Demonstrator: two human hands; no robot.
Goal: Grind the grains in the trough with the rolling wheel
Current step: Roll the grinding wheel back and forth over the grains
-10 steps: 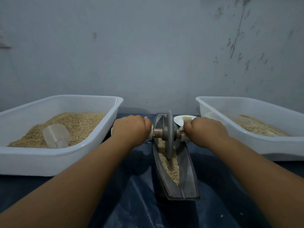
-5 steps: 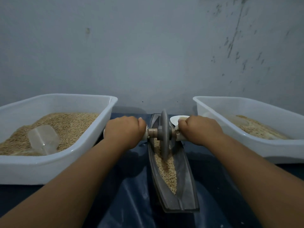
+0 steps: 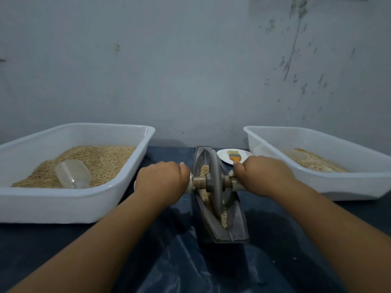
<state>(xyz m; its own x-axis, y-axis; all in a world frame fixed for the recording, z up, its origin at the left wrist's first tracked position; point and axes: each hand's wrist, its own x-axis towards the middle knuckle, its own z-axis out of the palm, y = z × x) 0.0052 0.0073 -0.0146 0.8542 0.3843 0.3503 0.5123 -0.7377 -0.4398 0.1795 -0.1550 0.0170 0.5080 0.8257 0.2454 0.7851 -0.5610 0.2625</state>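
A grey boat-shaped trough [image 3: 237, 227] lies lengthwise on the dark sheet in the middle, with tan grains [image 3: 223, 217] along its groove. A grey rolling wheel [image 3: 216, 182] stands upright in the trough near its middle, on a wooden axle with pale handle ends. My left hand [image 3: 161, 182] is closed around the left handle. My right hand [image 3: 265, 176] is closed around the right handle. Grains show both behind and in front of the wheel.
A white tub [image 3: 69, 199] at the left holds grain and a clear scoop [image 3: 73, 173]. Another white tub [image 3: 347, 182] at the right holds paler grain. A small white plate [image 3: 224, 155] with an orange-handled brush [image 3: 234, 156] sits behind the trough. A grey wall rises close behind.
The wheel has rolled toward me along the trough, from its far end to about the middle, with both hands still on the handles. The plate and brush behind are now uncovered.
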